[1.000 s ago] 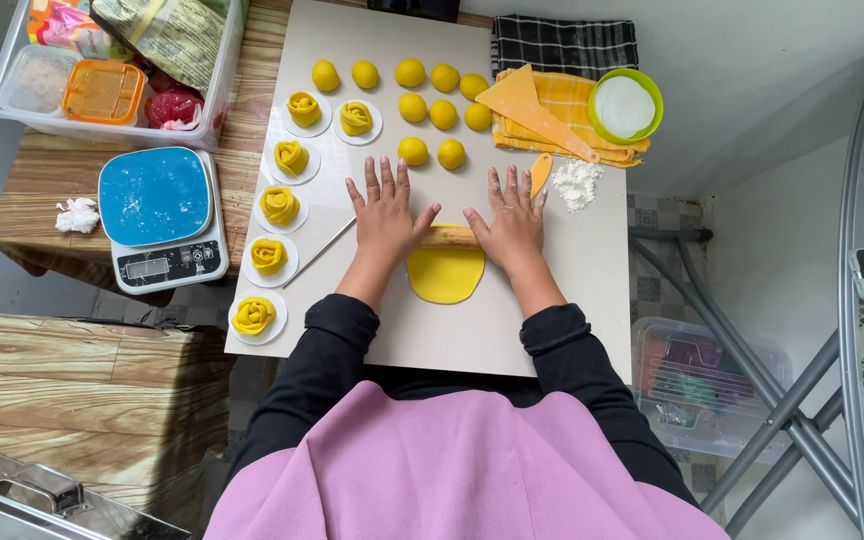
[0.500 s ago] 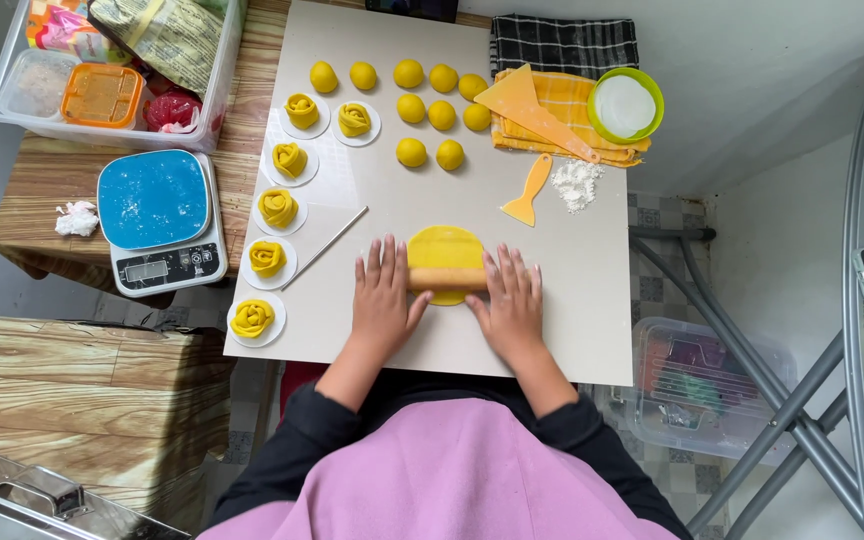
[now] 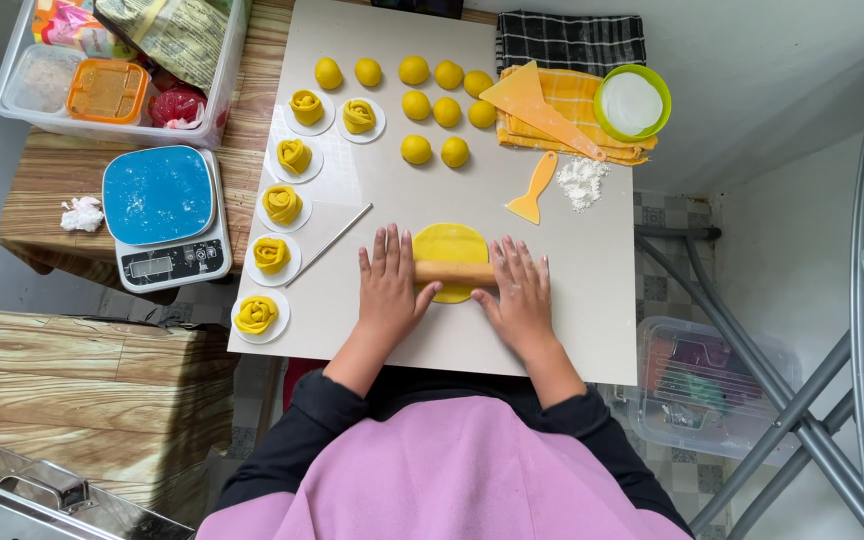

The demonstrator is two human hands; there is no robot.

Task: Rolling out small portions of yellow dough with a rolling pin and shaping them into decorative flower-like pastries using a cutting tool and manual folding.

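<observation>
1. Hands first: our left hand (image 3: 389,290) and right hand (image 3: 519,296) lie flat, fingers spread and unclenched, pressing on a wooden rolling pin (image 3: 455,272).
2. It lies across a flat yellow dough disc (image 3: 449,245) on the near part of the white board (image 3: 592,270).
3. Yellow dough balls (image 3: 415,150) sit farther away.

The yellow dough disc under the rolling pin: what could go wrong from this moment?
The dough disc lies on bare board; the flour sits apart, so it may stick or tear. The thin metal rod lies close to the left hand and could be knocked toward the shaped dough roses.
</observation>
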